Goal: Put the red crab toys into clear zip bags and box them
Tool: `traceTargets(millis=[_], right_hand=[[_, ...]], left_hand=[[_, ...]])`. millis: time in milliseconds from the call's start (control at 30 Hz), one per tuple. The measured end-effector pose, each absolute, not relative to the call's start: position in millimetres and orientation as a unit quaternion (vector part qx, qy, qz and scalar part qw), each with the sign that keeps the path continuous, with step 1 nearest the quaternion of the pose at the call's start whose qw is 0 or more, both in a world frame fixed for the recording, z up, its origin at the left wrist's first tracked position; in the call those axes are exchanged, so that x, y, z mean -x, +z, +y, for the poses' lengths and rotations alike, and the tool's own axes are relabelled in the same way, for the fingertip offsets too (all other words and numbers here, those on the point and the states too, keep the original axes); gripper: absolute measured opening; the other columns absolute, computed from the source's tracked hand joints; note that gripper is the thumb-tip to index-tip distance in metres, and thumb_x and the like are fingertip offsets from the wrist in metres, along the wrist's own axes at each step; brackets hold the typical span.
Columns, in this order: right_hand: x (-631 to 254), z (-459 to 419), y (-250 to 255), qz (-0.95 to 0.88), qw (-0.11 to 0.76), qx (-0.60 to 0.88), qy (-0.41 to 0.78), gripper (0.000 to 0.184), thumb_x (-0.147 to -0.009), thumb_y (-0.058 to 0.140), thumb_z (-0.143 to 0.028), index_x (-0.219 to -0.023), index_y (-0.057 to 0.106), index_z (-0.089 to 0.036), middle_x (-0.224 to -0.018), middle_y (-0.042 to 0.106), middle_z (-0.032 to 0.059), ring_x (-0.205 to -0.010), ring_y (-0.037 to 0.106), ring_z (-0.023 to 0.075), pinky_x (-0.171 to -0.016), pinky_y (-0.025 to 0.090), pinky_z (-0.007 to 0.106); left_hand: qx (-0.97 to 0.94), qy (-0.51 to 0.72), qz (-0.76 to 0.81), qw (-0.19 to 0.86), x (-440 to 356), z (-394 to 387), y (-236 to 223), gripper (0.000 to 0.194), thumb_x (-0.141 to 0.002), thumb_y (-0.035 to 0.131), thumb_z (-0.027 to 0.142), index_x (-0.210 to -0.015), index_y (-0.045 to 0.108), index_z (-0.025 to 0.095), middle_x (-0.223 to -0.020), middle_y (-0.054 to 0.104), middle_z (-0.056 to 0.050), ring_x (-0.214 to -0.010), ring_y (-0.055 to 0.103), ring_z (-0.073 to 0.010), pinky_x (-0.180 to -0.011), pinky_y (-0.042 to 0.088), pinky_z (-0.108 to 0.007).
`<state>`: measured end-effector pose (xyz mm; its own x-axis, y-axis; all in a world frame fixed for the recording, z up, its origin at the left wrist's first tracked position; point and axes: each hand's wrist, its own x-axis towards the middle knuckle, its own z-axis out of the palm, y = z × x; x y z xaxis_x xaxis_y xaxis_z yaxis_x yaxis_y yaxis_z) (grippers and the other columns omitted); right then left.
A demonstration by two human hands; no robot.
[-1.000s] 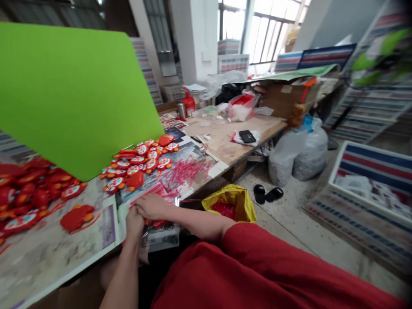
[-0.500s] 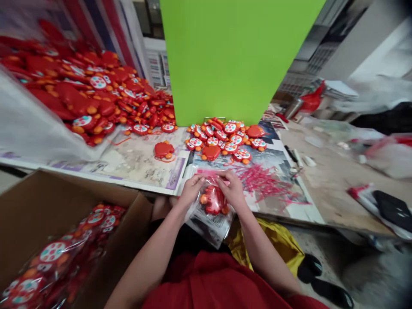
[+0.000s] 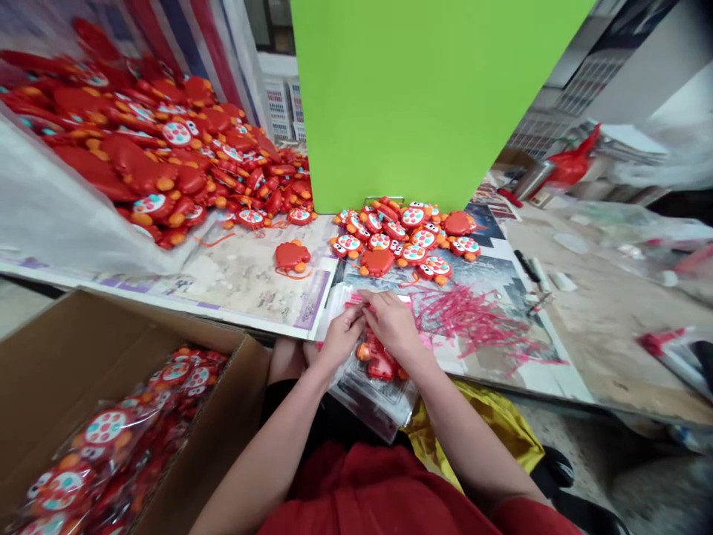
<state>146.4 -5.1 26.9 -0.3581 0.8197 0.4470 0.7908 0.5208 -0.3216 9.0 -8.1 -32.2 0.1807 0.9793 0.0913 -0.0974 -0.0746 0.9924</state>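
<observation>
A clear plastic zip bag lies at the table's front edge, partly over my lap. Inside it is a red animal-shaped toy with orange feet. My left hand pinches the bag's top edge from the left. From the right, my right hand reaches across the top, its fingers closed on the same edge and meeting the left fingertips. The right hand hides part of the bag's mouth and of the toy. Just beyond the hands is a pile of similar toys, some showing white dotted faces.
A large heap of toys fills a white sack at left. A cardboard box below holds bagged toys. Pink strips lie right of my hands. A green panel stands behind the pile. A yellow bag hangs below the table edge.
My right hand has moved left along the bag's top to meet my left hand, covering more of the toy. The whole view has shifted slightly.
</observation>
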Motion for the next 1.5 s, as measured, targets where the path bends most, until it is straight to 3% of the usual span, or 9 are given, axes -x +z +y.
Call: traceTargets(millis=[333,567,733,900,1000,1067,1133,1267,1500], right_hand=[[-146,3,25,-0.83,0.254,0.496,0.026,0.041,-0.09,0.046,-0.011,-0.129,0.057,-0.02,-0.093,0.069,0.0094,-0.091,0.06,0.0255,-0.081,0.048,0.036],[-182,23,9,-0.701,0.424,0.55,0.161,0.034,-0.08,0.05,-0.02,-0.113,0.051,-0.017,-0.087,0.065,0.0053,-0.076,0.062,0.018,-0.07,0.049,0.03],[-292,22,-4,-0.52,0.516,0.676,0.084,0.024,-0.073,0.053,-0.028,-0.096,0.051,-0.018,-0.08,0.061,0.0046,-0.064,0.058,0.0161,-0.062,0.048,0.03],[-395,-20,-9,-0.482,0.401,0.779,-0.009,0.018,-0.07,0.053,-0.028,-0.083,0.06,-0.019,-0.077,0.062,0.0094,-0.069,0.059,0.0233,-0.068,0.049,0.04],[-410,-46,-1,-0.555,0.261,0.783,-0.103,0.027,-0.07,0.053,-0.021,-0.093,0.067,-0.018,-0.109,0.063,0.0187,-0.102,0.058,0.0336,-0.086,0.045,0.052],[-398,-54,7,-0.575,0.246,0.76,-0.178,0.038,-0.07,0.048,-0.015,-0.103,0.068,-0.019,-0.127,0.056,0.0188,-0.116,0.051,0.035,-0.095,0.039,0.055],[-373,-54,14,-0.589,0.285,0.732,-0.19,0.041,-0.073,0.044,-0.012,-0.105,0.068,-0.018,-0.122,0.059,0.0172,-0.115,0.052,0.0319,-0.097,0.039,0.052],[-295,-39,17,-0.676,0.293,0.675,-0.039,0.026,-0.087,0.049,-0.031,-0.093,0.072,-0.02,-0.09,0.067,0.0106,-0.091,0.06,0.0265,-0.088,0.044,0.044],[-214,-20,2,-0.683,0.341,0.566,0.312,0.025,-0.087,0.055,-0.042,-0.081,0.062,-0.019,-0.074,0.066,0.0025,-0.065,0.058,0.0153,-0.064,0.044,0.028]], left_hand=[[-0.558,0.484,0.402,0.54,-9,-10,-33,0.029,-0.089,0.058,0.033,-0.111,0.068,0.016,-0.112,0.071,-0.009,-0.105,0.065,-0.0222,-0.094,0.05,-0.035],[-0.524,0.489,0.395,0.575,-7,-13,-34,0.03,-0.087,0.059,0.03,-0.113,0.068,0.018,-0.115,0.071,-0.01,-0.105,0.066,-0.0214,-0.094,0.05,-0.035],[-0.483,0.49,0.418,0.594,-6,-14,-37,0.026,-0.085,0.062,0.032,-0.107,0.069,0.018,-0.106,0.072,-0.008,-0.089,0.068,-0.0187,-0.083,0.053,-0.032],[-0.485,0.484,0.456,0.568,-9,-13,-35,0.021,-0.084,0.062,0.028,-0.101,0.07,0.019,-0.1,0.072,-0.006,-0.089,0.067,-0.0191,-0.076,0.053,-0.029],[-0.497,0.494,0.469,0.538,-13,-11,-34,0.021,-0.084,0.061,0.026,-0.102,0.071,0.021,-0.102,0.072,-0.006,-0.094,0.067,-0.0197,-0.079,0.053,-0.028],[-0.497,0.5,0.468,0.532,-15,-11,-33,0.021,-0.084,0.061,0.026,-0.102,0.071,0.021,-0.103,0.072,-0.006,-0.095,0.066,-0.0192,-0.079,0.053,-0.027],[-0.474,0.505,0.461,0.556,-15,-11,-31,0.021,-0.084,0.06,0.027,-0.102,0.069,0.02,-0.101,0.071,-0.006,-0.087,0.066,-0.0174,-0.074,0.053,-0.026],[-0.397,0.515,0.436,0.622,-12,-13,-23,0.023,-0.082,0.062,0.033,-0.098,0.063,0.017,-0.092,0.068,-0.004,-0.073,0.065,-0.0134,-0.065,0.053,-0.025],[-0.398,0.499,0.424,0.643,-7,-12,-16,0.022,-0.079,0.067,0.031,-0.092,0.057,0.017,-0.084,0.065,-0.002,-0.068,0.065,-0.0116,-0.059,0.051,-0.021]])
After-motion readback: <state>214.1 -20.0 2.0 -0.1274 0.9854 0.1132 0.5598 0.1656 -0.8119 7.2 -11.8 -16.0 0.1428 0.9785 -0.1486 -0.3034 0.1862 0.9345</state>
